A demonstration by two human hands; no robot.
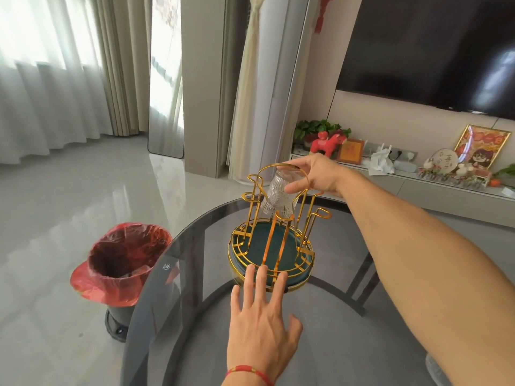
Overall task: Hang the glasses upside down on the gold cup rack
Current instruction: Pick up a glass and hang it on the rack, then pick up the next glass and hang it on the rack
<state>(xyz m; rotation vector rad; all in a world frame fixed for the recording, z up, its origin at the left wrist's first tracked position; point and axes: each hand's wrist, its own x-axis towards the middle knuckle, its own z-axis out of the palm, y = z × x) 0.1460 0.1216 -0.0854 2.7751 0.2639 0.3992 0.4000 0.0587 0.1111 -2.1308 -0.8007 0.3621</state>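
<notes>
The glass (pixel 279 194) is a clear, patterned tumbler held upside down: its mouth points down toward the tray and its base up, the long axis near upright but leaning, with the base tipped toward the right hand. It sits inside the gold cup rack (pixel 271 238), under the rack's round top ring and above the upright gold prongs; whether its rim touches a prong cannot be told.

The right hand (pixel 312 175) grasps the glass at its upper end, thumb on the near side and fingers wrapped over the base, from the right of the rack. The left hand (pixel 260 327) is open and holds nothing; it lies flat with fingers spread, the fingertips (pixel 262 271) resting on the near rim of the rack's round base, well below the glass. A red string circles that wrist.

The rack stands on a dark green round tray (pixel 278 246) on the smoked-glass desk (pixel 320 344). Left of the desk, on the floor, stands a bin (pixel 122 263) lined with a red bag.
</notes>
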